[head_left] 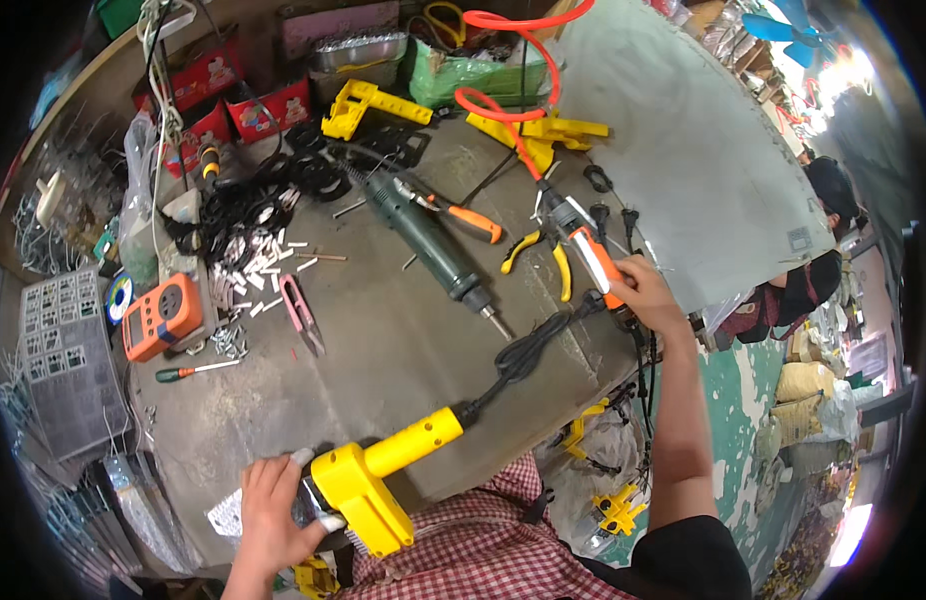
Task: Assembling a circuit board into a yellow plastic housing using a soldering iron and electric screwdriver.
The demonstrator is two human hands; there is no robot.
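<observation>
At the near edge of the bench, my left hand (273, 515) is closed around the end of a yellow corded power tool (368, 500). The tool's handle points up and right, and a bundled black cable (528, 350) runs from it. Further right, my right hand (645, 295) grips an orange and white powered screwdriver (588, 255), tilted, with a red coiled hose (553, 85) at its upper end. Between the hands and farther back lie a dark green cylindrical power tool (423, 235), yellow-handled pliers (563, 270) and an orange-handled cutter (473, 222).
Pink snips (298, 310), an orange meter (163, 318), a green-handled screwdriver (193, 372) and white sleeves (253, 265) lie on the left. Yellow housings (368, 108) sit at the back. A grey panel (673, 150) stretches along the right, with another person (793, 295) beyond it.
</observation>
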